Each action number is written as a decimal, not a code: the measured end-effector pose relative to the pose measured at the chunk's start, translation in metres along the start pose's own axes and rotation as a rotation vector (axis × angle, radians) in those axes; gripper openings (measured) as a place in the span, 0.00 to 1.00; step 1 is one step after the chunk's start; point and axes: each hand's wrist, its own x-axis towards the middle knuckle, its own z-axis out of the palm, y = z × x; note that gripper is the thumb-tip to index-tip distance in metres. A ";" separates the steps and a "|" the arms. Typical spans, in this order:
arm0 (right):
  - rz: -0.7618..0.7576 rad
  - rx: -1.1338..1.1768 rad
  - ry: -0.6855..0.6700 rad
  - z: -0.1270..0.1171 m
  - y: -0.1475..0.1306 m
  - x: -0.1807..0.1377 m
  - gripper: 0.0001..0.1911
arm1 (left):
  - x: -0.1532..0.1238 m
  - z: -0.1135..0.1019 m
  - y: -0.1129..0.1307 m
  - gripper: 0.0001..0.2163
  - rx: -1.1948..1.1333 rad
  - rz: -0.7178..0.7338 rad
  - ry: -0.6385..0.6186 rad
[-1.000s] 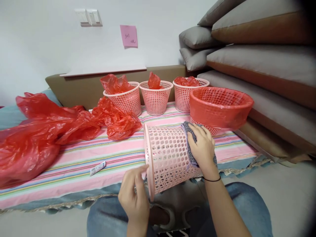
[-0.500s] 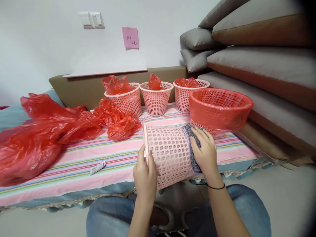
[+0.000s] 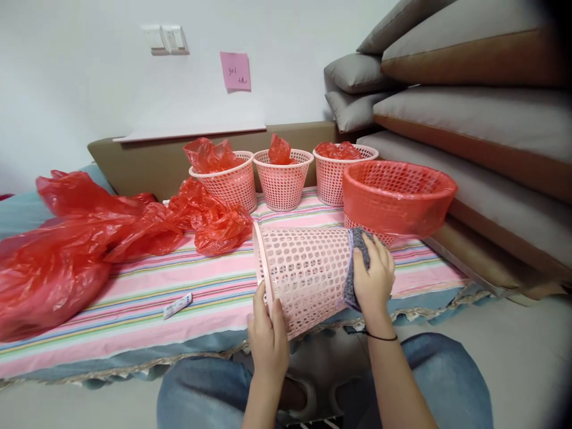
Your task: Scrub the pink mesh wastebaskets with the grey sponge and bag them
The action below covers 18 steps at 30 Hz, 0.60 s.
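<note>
Pink basket [image 3: 308, 268], near edge of striped cover [image 3: 214, 307]: my left fingers [image 3: 277, 316], lately loose, pinch its rim [image 3: 264, 262], apparently steadying; right fingers [image 3: 379, 250] press grey cloth [image 3: 350, 292].

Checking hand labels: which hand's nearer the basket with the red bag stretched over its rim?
Right. The right hand, on the gray cloth, is close in front of that basket; the left hand, at the tipped basket's rim, is farther left.
</note>
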 end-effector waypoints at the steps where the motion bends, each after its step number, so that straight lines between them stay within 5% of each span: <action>1: -0.039 -0.021 -0.026 -0.002 -0.011 -0.004 0.24 | -0.004 0.002 0.001 0.25 0.012 -0.002 -0.001; 7: -0.392 0.060 -0.313 -0.011 -0.101 -0.042 0.23 | -0.008 0.005 -0.002 0.27 0.031 0.005 -0.004; 10: -0.490 0.120 -0.405 -0.013 -0.123 -0.052 0.24 | -0.005 0.004 -0.007 0.27 0.024 0.071 0.042; 13: -0.480 0.151 -0.442 -0.011 -0.112 -0.041 0.23 | -0.004 0.007 -0.009 0.26 0.013 0.051 0.002; 18: -0.302 0.058 -0.315 0.004 -0.049 0.004 0.23 | -0.008 0.012 -0.007 0.26 -0.018 0.030 -0.005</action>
